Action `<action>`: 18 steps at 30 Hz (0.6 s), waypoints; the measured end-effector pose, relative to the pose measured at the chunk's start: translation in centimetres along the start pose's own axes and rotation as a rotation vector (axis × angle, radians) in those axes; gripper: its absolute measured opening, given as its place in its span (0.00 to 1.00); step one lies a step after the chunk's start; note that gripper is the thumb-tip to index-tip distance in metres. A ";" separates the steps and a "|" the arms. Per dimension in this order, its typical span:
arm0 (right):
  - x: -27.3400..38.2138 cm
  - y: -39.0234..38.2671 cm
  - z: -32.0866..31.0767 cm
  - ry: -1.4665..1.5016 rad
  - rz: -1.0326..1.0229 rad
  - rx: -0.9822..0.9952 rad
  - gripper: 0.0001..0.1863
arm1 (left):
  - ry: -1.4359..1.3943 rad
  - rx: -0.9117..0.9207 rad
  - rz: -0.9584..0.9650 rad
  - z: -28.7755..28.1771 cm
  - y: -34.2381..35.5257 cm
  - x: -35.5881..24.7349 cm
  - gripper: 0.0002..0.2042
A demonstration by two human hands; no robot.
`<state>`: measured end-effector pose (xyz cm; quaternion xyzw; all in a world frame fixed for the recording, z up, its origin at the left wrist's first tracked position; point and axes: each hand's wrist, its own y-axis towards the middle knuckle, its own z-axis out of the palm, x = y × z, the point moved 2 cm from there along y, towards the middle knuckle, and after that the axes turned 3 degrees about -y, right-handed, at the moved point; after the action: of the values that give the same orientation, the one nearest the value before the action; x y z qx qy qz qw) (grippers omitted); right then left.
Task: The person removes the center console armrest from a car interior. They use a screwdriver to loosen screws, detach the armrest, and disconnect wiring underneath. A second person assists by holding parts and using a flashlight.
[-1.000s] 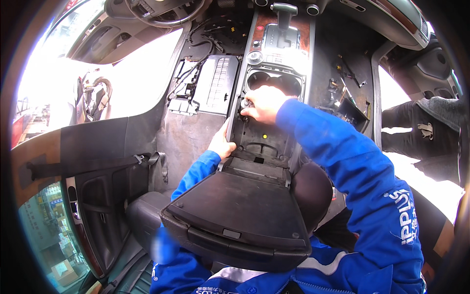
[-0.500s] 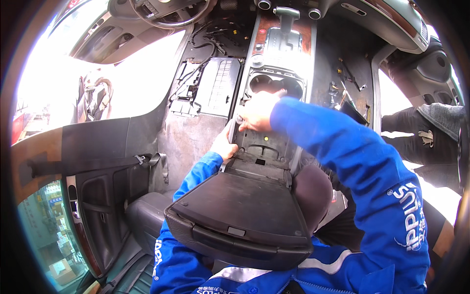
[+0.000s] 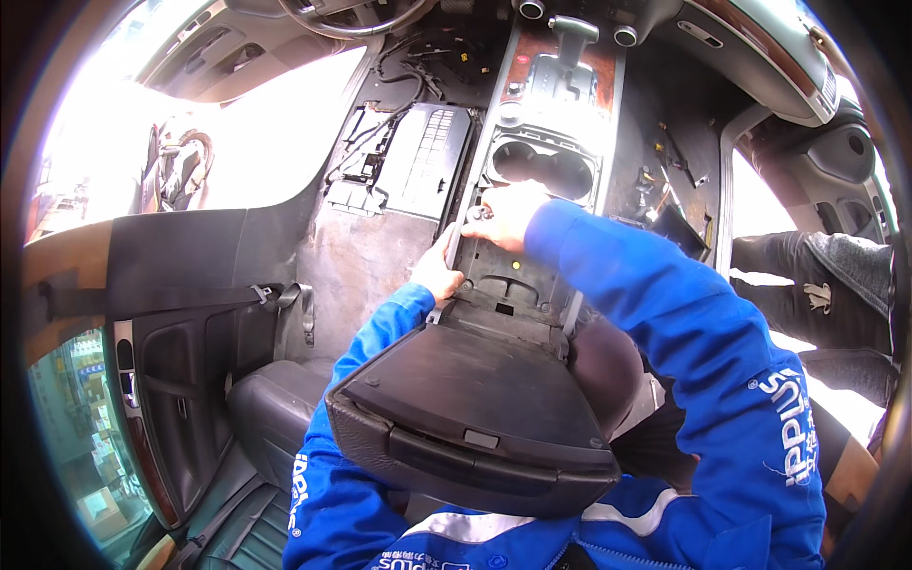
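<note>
Right hand (image 3: 508, 218) turned — blue sleeve (image 3: 655, 275) bears white lettering (image 3: 792, 427)

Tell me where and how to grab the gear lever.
Grip the crosswise top of the gear lever, probably best from above and from the cup holder side: it sticks up, its head is wider than its stem, and nothing covers it. The right hand is the nearer one.

Right fingers (image 3: 496, 230) around seemingly metallic piece (image 3: 482, 214)
</note>
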<state>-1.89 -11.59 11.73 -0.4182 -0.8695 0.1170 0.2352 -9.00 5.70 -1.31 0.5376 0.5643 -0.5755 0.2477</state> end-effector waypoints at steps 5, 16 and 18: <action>-1.2 0.8 0.8 0.402 -0.017 0.021 0.25 | -0.065 0.007 -0.014 0.3 0.0 0.2 0.45; -0.5 0.0 2.7 0.621 0.078 -0.151 0.20 | -0.003 0.012 -0.115 0.0 -0.4 -0.4 0.43; -1.3 0.4 1.8 0.583 0.019 -0.115 0.21 | 0.087 -0.031 -0.032 0.0 -0.5 -0.8 0.43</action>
<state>-1.84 -12.39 9.61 -0.4548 -0.7667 -0.0555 0.4497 -9.21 5.57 -0.37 0.5491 0.5919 -0.5466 0.2220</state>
